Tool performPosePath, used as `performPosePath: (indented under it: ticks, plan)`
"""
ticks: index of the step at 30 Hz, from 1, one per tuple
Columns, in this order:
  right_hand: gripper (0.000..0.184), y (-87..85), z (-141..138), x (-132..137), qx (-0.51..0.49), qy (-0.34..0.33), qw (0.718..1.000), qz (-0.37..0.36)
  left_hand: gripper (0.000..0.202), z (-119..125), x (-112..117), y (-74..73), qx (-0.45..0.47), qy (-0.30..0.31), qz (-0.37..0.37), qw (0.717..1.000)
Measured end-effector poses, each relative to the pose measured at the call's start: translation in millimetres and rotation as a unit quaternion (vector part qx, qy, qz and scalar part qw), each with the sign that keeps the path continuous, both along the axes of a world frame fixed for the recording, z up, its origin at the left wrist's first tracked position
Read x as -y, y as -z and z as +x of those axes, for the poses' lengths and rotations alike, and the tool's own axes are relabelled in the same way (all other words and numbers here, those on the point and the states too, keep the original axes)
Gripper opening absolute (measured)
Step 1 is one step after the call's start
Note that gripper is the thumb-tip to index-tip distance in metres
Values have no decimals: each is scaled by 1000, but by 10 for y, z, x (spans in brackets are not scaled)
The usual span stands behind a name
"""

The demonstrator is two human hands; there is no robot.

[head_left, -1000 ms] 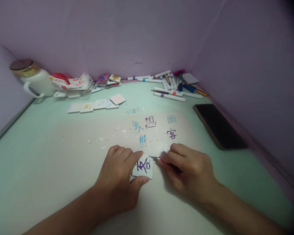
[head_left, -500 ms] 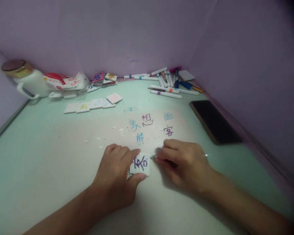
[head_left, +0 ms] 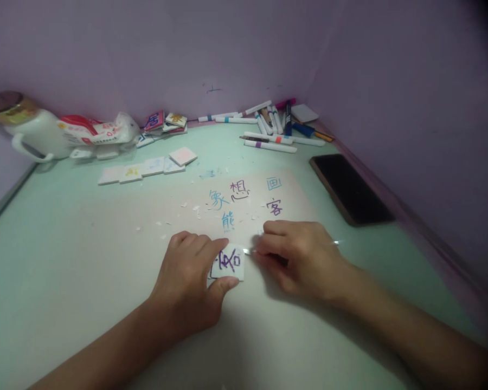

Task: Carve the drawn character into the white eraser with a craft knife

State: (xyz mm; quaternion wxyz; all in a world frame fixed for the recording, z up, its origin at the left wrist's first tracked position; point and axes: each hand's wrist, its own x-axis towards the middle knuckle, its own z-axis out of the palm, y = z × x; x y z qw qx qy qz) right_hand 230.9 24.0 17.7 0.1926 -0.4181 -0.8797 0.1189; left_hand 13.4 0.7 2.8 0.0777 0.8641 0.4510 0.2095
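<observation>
Pale purple walls [head_left: 211,49] close in the far side and both ends of the table [head_left: 85,260]. Tabletop mint green, fading to off-white through the middle. Two bare hands work near its centre. Left hand [head_left: 189,276] narrowed, fingers and thumb gripping a small white tile; right hand [head_left: 305,260] pinched around a slim craft knife.

Dark-screened smartphone [head_left: 352,189] flat at right. Far left corner: white mug [head_left: 43,135] with gold band and dark lid, a red-and-white plastic packet [head_left: 97,132] beside it. Marker pens [head_left: 270,146], mostly white, strewn along the back right. Back centre-left, a stack of coloured tiles [head_left: 154,122]; nearer, a row of pale tiles [head_left: 130,172], a pinkish one overlapping its right end.

The white tile [head_left: 230,265] lies at table centre, purple character turned sideways. Knife [head_left: 247,251] mostly hidden by the fist, its bright tip at the tile's right edge; contact, cannot tell. Blue and purple handwritten characters [head_left: 239,189] mark the surface beyond, white shavings [head_left: 196,208] scattered among them.
</observation>
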Motion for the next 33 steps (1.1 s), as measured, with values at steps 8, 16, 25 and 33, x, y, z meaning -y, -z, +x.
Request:
performPosePath:
  ticks: [8, 16, 25, 33]
  plan:
    - [18, 77, 3, 93, -104, 16, 994, -31, 30, -6, -12, -3, -4, 5, 5, 1000]
    - [8, 130, 35, 92, -192, 86, 977, -19, 31, -3, -10, -8, 15, 16, -8, 1000]
    - [14, 109, -27, 187, -74, 90, 992, 52, 35, -3, -1, 14, 29, 12, 2, 1000]
    - [26, 31, -90, 192, 15, 57, 989, 138, 36, 3, 1, 40, 31, 11, 12, 999]
